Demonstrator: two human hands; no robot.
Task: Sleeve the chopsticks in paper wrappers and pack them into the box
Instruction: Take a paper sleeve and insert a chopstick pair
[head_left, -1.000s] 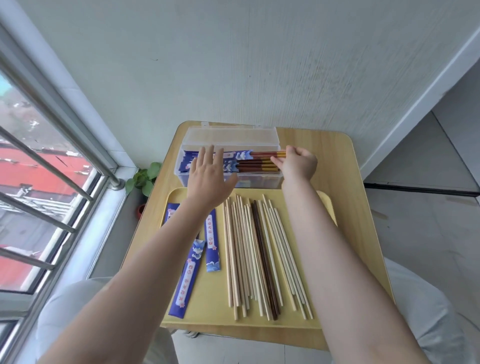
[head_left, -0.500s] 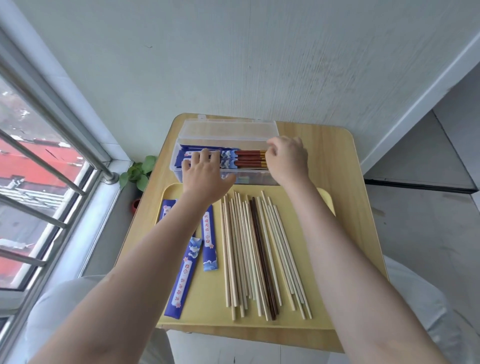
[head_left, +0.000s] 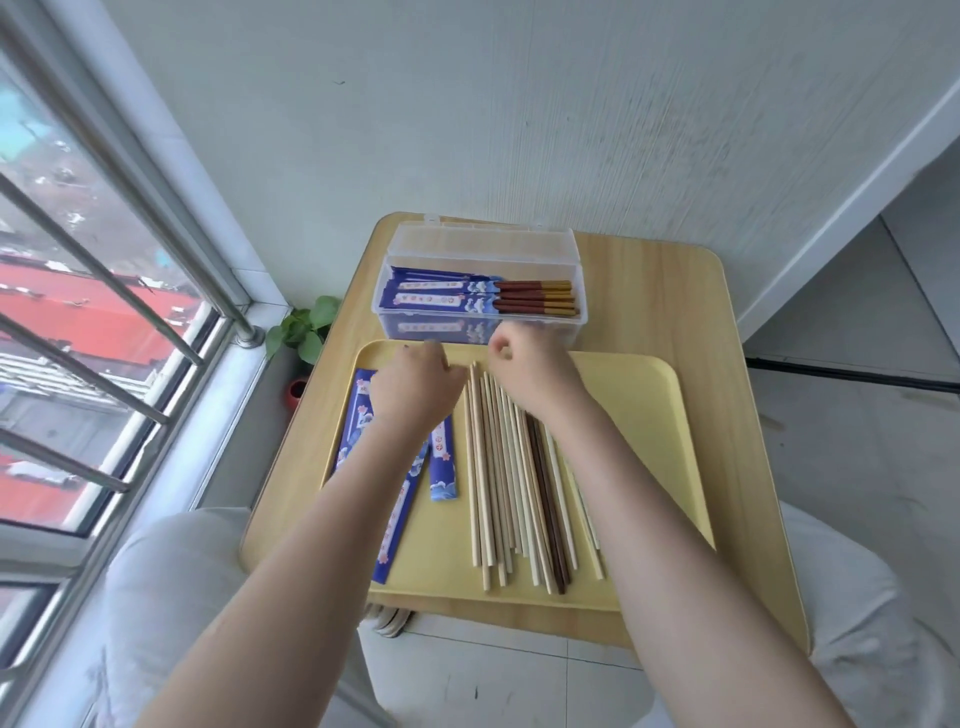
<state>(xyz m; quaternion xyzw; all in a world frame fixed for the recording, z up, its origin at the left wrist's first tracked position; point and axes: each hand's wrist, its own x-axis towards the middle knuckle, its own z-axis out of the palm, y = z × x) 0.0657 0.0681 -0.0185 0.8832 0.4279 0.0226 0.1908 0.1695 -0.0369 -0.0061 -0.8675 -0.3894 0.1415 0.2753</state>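
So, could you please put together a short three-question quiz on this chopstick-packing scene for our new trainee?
1. True or false: the clear plastic box at the table's far edge stands open, with blue paper-sleeved chopsticks lying inside.
2. Where do the loose bare wooden chopsticks lie? A) in the box B) on the yellow tray C) on the floor
3. Fill in: among the pale loose chopsticks lies one dark ____ pair.

Key
1. True.
2. B; the empty blue paper wrappers lie on the same tray, partly under the left hand. The right hand hovers over the chopsticks' far ends.
3. Brown.
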